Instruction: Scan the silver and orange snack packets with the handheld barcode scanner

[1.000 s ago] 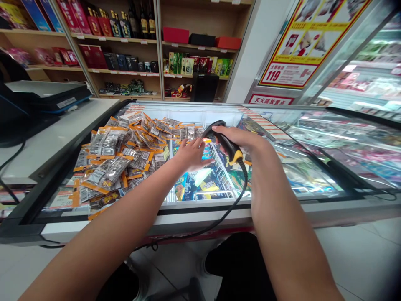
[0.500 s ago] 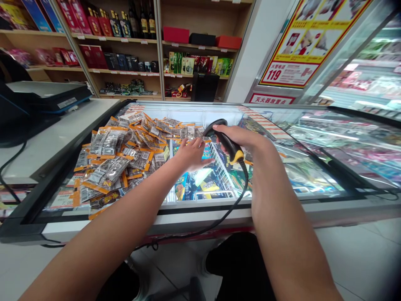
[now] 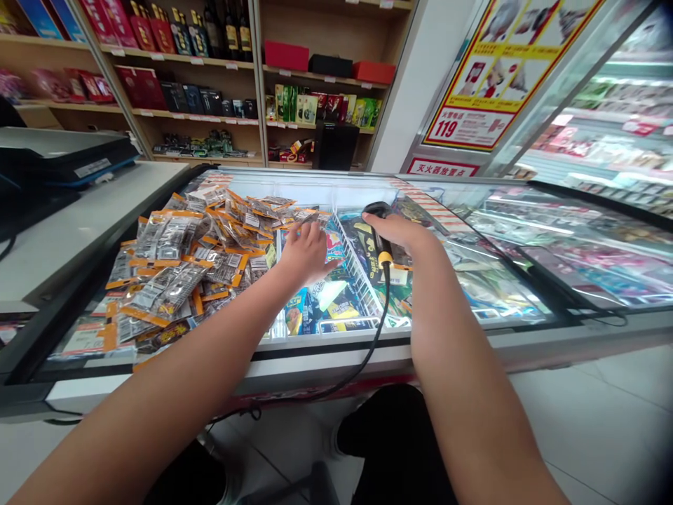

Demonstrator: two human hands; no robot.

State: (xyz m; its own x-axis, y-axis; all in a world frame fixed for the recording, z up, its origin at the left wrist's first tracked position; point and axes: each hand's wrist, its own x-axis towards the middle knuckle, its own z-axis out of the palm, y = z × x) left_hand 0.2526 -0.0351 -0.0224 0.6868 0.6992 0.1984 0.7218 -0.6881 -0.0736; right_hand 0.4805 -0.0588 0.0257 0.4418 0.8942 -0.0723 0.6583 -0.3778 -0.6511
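Note:
My right hand (image 3: pixel 398 233) is wrapped around a black and yellow barcode scanner (image 3: pixel 382 245), its cable hanging down over the freezer's front edge. The scanner's head points away from me, above packs in the freezer. My left hand (image 3: pixel 306 251) reaches over the right end of a pile of small clear packets with orange edges (image 3: pixel 181 231). Its fingers are stretched forward and the thumb stands apart. A packet lies at the left fingertips; whether they touch it I cannot tell. The pile rests on the glass top of a chest freezer (image 3: pixel 331 348).
Inside the freezer, a white wire divider (image 3: pixel 357 270) stands among colourful packs (image 3: pixel 341 308). A counter (image 3: pixel 94 217) with a scale (image 3: pixel 68 151) is on the left. Shelves with bottles (image 3: pixel 231 31) and boxes are behind. The scanner cable (image 3: pixel 362 361) loops along the front.
The scanner has moved right, away from my left hand, and its head has turned from the packets to point forward. My left hand has stayed near the pile's right end. The view has shifted slightly.

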